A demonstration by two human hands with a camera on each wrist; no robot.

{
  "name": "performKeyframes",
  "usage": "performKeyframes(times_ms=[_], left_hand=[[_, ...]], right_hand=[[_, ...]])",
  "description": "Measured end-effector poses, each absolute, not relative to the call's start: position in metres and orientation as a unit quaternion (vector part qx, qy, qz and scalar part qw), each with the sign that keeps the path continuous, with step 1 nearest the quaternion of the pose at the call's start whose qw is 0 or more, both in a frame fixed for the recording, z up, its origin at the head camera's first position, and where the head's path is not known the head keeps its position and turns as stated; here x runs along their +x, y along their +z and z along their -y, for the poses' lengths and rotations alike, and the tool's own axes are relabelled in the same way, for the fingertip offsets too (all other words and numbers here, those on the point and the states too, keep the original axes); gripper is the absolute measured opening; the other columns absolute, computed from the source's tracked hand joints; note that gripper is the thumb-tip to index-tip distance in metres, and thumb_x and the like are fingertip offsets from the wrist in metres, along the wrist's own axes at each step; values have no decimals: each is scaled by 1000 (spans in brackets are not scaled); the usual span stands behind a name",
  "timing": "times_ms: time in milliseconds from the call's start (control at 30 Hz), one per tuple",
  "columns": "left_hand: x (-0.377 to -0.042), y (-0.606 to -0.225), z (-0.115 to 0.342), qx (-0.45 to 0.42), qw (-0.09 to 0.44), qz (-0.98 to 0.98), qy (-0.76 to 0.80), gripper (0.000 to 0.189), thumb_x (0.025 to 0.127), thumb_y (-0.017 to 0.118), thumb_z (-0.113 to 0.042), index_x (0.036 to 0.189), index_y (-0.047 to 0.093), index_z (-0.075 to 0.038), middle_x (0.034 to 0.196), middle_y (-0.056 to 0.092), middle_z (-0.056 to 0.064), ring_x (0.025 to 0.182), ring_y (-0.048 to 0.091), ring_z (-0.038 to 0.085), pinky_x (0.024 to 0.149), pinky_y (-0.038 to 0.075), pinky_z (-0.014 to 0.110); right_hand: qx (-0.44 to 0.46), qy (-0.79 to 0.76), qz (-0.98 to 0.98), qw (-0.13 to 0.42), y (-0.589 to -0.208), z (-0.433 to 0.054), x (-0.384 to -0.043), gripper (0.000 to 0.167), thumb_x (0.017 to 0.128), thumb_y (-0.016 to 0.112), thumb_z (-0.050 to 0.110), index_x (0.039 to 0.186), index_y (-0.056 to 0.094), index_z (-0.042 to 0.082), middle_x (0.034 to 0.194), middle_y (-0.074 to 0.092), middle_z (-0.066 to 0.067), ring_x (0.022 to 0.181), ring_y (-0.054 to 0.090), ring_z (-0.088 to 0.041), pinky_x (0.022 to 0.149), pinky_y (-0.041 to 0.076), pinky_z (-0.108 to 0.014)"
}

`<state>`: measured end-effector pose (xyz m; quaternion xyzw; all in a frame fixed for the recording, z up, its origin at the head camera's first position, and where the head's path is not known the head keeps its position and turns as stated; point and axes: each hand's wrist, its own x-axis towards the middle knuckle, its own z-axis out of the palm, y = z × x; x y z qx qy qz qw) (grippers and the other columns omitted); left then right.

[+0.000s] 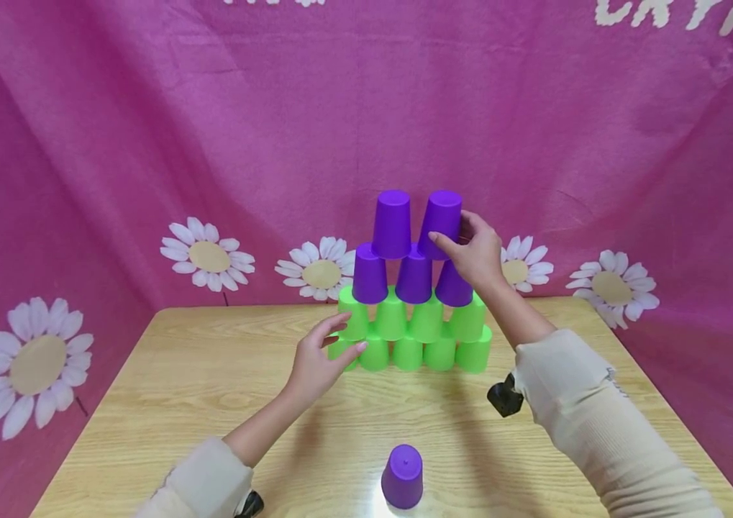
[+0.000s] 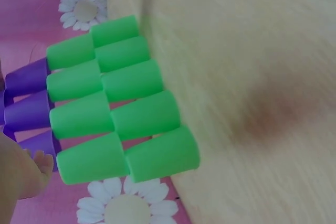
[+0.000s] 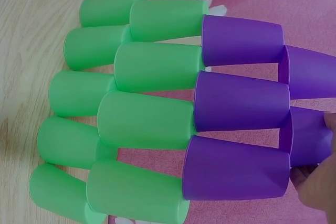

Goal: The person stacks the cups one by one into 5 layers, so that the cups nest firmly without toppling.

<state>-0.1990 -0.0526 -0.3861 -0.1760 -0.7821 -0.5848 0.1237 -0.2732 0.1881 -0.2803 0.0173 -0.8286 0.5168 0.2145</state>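
A stepped wall of upside-down cups stands on the table, with two rows of several green cups (image 1: 408, 354) at the bottom. Three purple cups (image 1: 370, 275) form the row above them. On top are two more, a left purple cup (image 1: 392, 224) and a right purple cup (image 1: 445, 210), the latter leaning slightly. My right hand (image 1: 479, 255) holds that right cup between thumb and fingers; the right wrist view also shows this held cup (image 3: 311, 136). Beside the lower left of the wall, my left hand (image 1: 321, 360) hovers with relaxed fingers, holding nothing.
One single purple cup (image 1: 403, 476) stands upside down near the front of the wooden table (image 1: 211, 374). A pink cloth (image 1: 288, 129) with white daisies hangs behind the table and along both sides.
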Motion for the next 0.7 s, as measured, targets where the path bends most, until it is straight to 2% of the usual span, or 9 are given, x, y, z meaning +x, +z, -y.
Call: performKeyframes(times_ms=[267,500,700], left_hand=[[-181,-402,50,-199,96,797,-562,47,76,76,-11,118,59,-1,117,63,14,109,58,31,91,50,37],[-168,-411,49,-210,66,805,-551,47,76,75,-13,120,59,-3,120,62,13,111,57,30,92,48,46],[-155,-420,49,-214,24,808,-548,50,77,75,-16,121,58,-3,119,62,11,111,56,29,94,48,43]], right_hand=[[19,513,831,215,-280,-188,-273,56,82,69,16,130,47,-4,123,57,-25,112,57,-35,98,47,-40],[17,512,832,213,-280,-188,-274,56,82,69,17,129,47,-4,122,58,-25,113,57,-34,98,47,-39],[20,514,830,213,-279,-187,-273,57,83,69,16,130,46,-5,123,57,-26,114,56,-35,98,47,-40]])
